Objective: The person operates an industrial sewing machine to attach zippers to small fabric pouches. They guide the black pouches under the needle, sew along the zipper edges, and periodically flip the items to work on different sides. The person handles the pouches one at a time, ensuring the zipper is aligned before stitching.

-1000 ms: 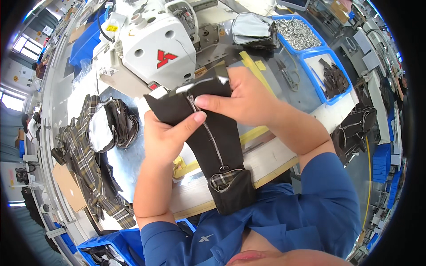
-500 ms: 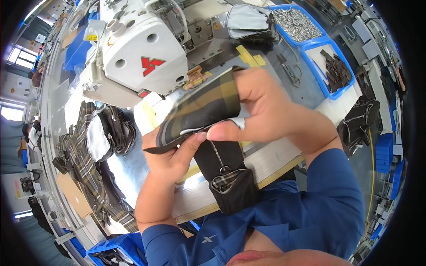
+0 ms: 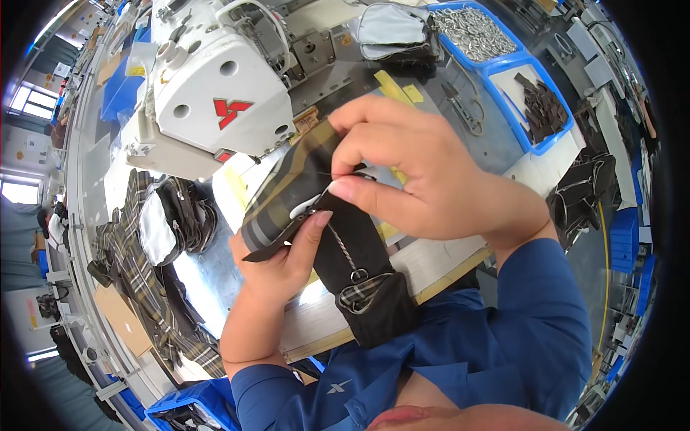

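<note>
Both hands hold a black fabric pouch piece (image 3: 359, 258) with a silver zipper and a plaid strap tab at its lower end. Its upper part is folded over, showing the brown plaid lining (image 3: 287, 194). My left hand (image 3: 277, 262) grips the fold from below, thumb pressed on the zipper end. My right hand (image 3: 424, 172) pinches the top of the piece from above, fingers curled over the fold. The pouch's lower end hangs over the table edge toward my blue shirt.
A white sewing machine (image 3: 215, 93) stands just behind the hands. Plaid fabric and finished pouches (image 3: 169, 215) lie at the left. Blue bins hold metal rings (image 3: 478, 32) and dark strap pieces (image 3: 543, 108) at the right. Snips (image 3: 460, 108) lie near them.
The pouch top went from flat black side up to folded over, plaid lining showing. My right hand has moved over the fold and now pinches it from above.
</note>
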{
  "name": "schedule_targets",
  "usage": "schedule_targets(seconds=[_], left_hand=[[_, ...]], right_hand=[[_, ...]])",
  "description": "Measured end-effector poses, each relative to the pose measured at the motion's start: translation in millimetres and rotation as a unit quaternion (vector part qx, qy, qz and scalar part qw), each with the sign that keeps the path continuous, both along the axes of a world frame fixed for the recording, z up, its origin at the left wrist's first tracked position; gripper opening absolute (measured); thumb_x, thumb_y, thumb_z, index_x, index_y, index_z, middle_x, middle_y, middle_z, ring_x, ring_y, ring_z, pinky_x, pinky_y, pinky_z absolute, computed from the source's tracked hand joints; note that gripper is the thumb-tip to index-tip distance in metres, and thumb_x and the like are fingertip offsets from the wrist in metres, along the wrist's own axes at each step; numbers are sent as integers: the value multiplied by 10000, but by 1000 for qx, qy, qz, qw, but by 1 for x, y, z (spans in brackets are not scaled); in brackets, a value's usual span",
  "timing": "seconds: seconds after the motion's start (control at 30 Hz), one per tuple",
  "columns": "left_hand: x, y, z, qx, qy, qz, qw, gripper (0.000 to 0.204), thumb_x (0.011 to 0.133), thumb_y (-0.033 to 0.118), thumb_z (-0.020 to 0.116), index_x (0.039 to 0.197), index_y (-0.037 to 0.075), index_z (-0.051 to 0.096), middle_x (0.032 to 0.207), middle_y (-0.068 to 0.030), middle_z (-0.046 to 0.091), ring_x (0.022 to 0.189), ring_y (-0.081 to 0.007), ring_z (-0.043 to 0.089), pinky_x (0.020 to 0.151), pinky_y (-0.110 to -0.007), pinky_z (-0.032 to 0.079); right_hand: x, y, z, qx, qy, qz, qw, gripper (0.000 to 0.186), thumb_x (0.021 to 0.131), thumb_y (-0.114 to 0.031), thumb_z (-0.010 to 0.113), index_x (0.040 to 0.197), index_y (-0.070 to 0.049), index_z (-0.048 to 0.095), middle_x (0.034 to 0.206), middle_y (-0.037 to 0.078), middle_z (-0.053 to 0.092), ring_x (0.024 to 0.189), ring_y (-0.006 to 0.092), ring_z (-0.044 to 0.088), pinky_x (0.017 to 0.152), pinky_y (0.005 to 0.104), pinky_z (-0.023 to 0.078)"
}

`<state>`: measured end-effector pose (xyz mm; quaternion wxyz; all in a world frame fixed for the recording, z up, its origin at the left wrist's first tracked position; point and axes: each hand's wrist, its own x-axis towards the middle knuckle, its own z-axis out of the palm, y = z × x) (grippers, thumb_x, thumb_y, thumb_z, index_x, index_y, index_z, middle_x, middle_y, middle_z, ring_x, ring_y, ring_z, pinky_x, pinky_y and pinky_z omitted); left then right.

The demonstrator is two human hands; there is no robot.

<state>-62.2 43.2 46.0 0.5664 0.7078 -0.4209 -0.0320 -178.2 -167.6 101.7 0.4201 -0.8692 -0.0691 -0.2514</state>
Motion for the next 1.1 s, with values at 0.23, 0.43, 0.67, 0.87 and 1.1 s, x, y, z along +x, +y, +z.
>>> schedule_targets(seconds=[0.23, 0.43, 0.67, 0.87, 1.1], left_hand=[[1, -3, 1, -42, 8, -6, 999, 250, 857, 64, 911, 1068, -15, 803, 1004, -112, 808, 877, -219, 754, 825, -327, 587], [-2, -4, 7, -80, 16, 1, 997, 207, 860, 55, 910, 1026, -10, 805, 974, -100, 799, 852, -205, 740, 807, -319, 581], [-3, 1, 3, -50, 15, -26, 998, 241, 825, 62, 923, 1030, 6, 809, 994, -111, 807, 880, -256, 772, 810, -336, 597], [3, 7, -7, -12, -152, -101, 983, 362, 738, 17, 871, 1093, 64, 817, 1137, -140, 798, 1014, -374, 786, 918, -427, 621], [2, 8, -4, -27, -216, -135, 967, 346, 824, 122, 873, 1126, -24, 790, 1080, -171, 809, 970, -321, 797, 925, -402, 607]], right_hand=[[2, -24, 3, 79, -97, -89, 988, 130, 957, -123, 813, 987, -14, 749, 1152, 136, 717, 1005, 209, 669, 893, 344, 536], [10, -76, 10, -220, 36, -355, 908, 487, 1056, -463, 679, 894, -11, 755, 886, 78, 730, 760, 181, 627, 705, 331, 503], [14, -44, -8, 207, 126, 127, 962, 627, 1065, -602, 613, 983, 1, 763, 905, 64, 736, 838, 117, 653, 724, 308, 512], [5, -10, -7, 414, 174, 245, 859, 583, 854, -276, 933, 1282, 35, 687, 1144, 80, 764, 1007, 134, 696, 885, 318, 570], [-3, -7, -1, 241, 207, 150, 936, 471, 893, -194, 859, 1282, 12, 693, 1157, 114, 764, 1063, 220, 706, 966, 371, 547]])
